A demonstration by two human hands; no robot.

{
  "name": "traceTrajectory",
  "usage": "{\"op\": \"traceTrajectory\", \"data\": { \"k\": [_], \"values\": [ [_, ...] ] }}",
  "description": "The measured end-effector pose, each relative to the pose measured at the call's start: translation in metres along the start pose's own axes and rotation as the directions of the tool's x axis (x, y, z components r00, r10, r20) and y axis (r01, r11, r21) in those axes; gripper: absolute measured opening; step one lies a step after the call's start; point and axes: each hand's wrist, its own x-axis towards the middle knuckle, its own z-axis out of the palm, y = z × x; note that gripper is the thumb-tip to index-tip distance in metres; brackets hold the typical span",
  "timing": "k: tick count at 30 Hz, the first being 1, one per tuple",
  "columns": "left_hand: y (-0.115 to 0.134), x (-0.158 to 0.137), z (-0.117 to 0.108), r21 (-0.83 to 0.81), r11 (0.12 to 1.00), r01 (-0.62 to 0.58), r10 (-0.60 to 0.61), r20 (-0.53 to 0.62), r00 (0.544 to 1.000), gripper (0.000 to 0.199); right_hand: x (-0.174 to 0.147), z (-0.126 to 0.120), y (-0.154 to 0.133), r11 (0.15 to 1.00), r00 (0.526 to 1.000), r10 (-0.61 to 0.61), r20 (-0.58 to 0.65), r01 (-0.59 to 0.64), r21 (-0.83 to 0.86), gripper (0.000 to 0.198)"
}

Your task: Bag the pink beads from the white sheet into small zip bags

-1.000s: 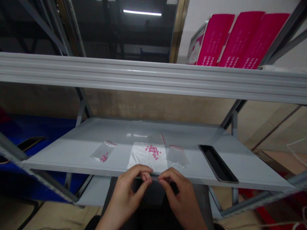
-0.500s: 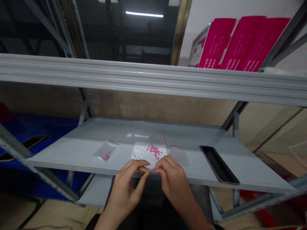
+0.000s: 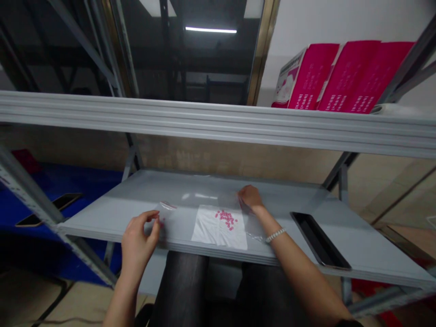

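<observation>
My left hand point(image 3: 139, 238) is at a small clear zip bag point(image 3: 168, 207) with a few pink pieces in it; its thumb and forefinger are brought together at the bag's left side, and what lies between them is too small to make out. Farther back, my right hand point(image 3: 251, 197) has its fingers closed at the red-striped edge of another clear zip bag point(image 3: 240, 200), which lies behind the white tissue point(image 3: 207, 231). Several small pink pieces point(image 3: 227, 218) lie scattered on that tissue. Part of a third clear bag point(image 3: 254, 225) shows under my right forearm.
A black phone-like slab point(image 3: 320, 240) lies on the right of the grey shelf point(image 3: 112, 209). An upper shelf beam point(image 3: 218, 122) crosses in front, with pink boxes point(image 3: 347, 77) above it. Another dark device point(image 3: 49, 210) rests on the blue surface at left.
Both hands have left the tissue's front edge and moved apart. My left went left to the bag with pink pieces; my right reached back to the red-striped bag edge. The view has shifted slightly.
</observation>
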Motion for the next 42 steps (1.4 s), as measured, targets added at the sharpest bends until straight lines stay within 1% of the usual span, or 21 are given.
{"op": "traceTrajectory", "data": {
  "k": [3,5,6,7,9,11,13,16,18,20,21,22,23,24,26,28,31,35,38,40,42],
  "values": [
    [-0.004,-0.002,0.003,0.07,0.997,-0.016,0.014,0.033,0.999,0.027,-0.015,0.003,-0.019,0.997,0.998,-0.042,0.043,0.044,-0.056,0.019],
    [-0.004,-0.004,0.008,0.108,0.994,-0.006,0.001,0.045,0.999,0.028,-0.032,0.011,-0.046,0.987,0.985,-0.15,0.085,0.154,-0.042,0.017],
    [-0.003,-0.006,0.011,0.129,0.992,0.003,-0.01,0.048,0.999,0.029,-0.044,0.017,-0.062,0.971,0.965,-0.234,0.116,0.238,-0.015,0.022],
    [-0.002,-0.008,0.014,0.15,0.989,0.012,-0.02,0.05,0.999,0.03,-0.057,0.024,-0.08,0.941,0.929,-0.338,0.153,0.338,0.029,0.03],
    [-0.002,-0.013,0.019,0.18,0.983,0.024,-0.034,0.05,0.998,0.029,-0.083,0.04,-0.115,0.838,0.81,-0.545,0.216,0.526,0.145,0.042],
    [-0.003,-0.018,0.024,0.188,0.982,0.028,-0.037,0.047,0.998,0.026,-0.106,0.056,-0.143,0.734,0.696,-0.679,0.234,0.636,0.239,0.048],
    [-0.007,-0.023,0.027,0.175,0.984,0.026,-0.033,0.033,0.999,0.024,-0.121,0.068,-0.16,0.694,0.656,-0.719,0.227,0.662,0.284,0.044],
    [-0.01,-0.025,0.028,0.138,0.99,0.017,-0.016,-0.012,1.0,0.021,-0.128,0.074,-0.164,0.697,0.675,-0.712,0.194,0.646,0.31,0.046],
    [-0.008,-0.025,0.027,0.106,0.994,0.011,-0.006,-0.051,0.999,0.021,-0.127,0.072,-0.156,0.719,0.724,-0.675,0.142,0.601,0.35,0.051],
    [0.002,-0.025,0.023,0.074,0.997,0.003,0.003,-0.087,0.996,0.02,-0.127,0.067,-0.143,0.742,0.826,-0.561,0.046,0.478,0.47,0.051],
    [0.009,-0.025,0.021,0.04,0.999,-0.005,0.009,-0.106,0.994,0.019,-0.126,0.064,-0.136,0.737,0.887,-0.461,0.0,0.383,0.556,0.049],
    [0.018,-0.026,0.019,-0.005,1.0,-0.014,0.013,-0.122,0.993,0.018,-0.127,0.059,-0.128,0.709,0.939,-0.342,-0.024,0.275,0.649,0.045],
    [0.029,-0.027,0.018,-0.089,0.996,-0.025,0.012,-0.135,0.991,0.016,-0.127,0.054,-0.119,0.658,0.973,-0.229,-0.015,0.167,0.735,0.041],
    [0.04,-0.03,0.016,-0.185,0.982,-0.04,0.012,-0.148,0.989,0.015,-0.128,0.048,-0.11,0.596,0.989,-0.148,0.03,0.065,0.8,0.037],
    [0.062,-0.035,0.014,-0.353,0.935,-0.046,0.019,-0.078,0.997,0.016,-0.132,0.035,-0.093,0.459,0.982,-0.083,0.169,-0.113,0.881,0.032],
    [0.081,-0.041,0.014,-0.466,0.884,-0.046,0.042,-0.019,0.999,0.019,-0.138,0.02,-0.076,0.348,0.956,-0.091,0.28,-0.233,0.908,0.032],
    [0.097,-0.048,0.015,-0.612,0.789,0.044,0.023,0.102,0.995,0.018,-0.153,0.002,-0.053,0.26,0.927,-0.063,0.371,-0.343,0.903,0.036],
    [0.101,-0.052,0.016,-0.722,0.635,0.276,-0.029,0.334,0.942,0.013,-0.175,-0.014,-0.032,0.212,0.879,-0.053,0.474,-0.454,0.866,0.037],
    [0.098,-0.054,0.016,-0.74,0.542,0.399,-0.048,0.447,0.893,0.015,-0.185,-0.024,-0.026,0.207,0.852,-0.091,0.515,-0.489,0.847,0.035],
    [0.097,-0.055,0.014,-0.733,0.534,0.421,-0.058,0.464,0.884,0.018,-0.188,-0.03,-0.026,0.24,0.844,-0.124,0.522,-0.485,0.841,0.037],
    [0.099,-0.056,0.01,-0.697,0.605,0.385,-0.097,0.415,0.904,0.02,-0.191,-0.033,-0.028,0.272,0.847,-0.131,0.516,-0.47,0.84,0.038]
  ]
}}
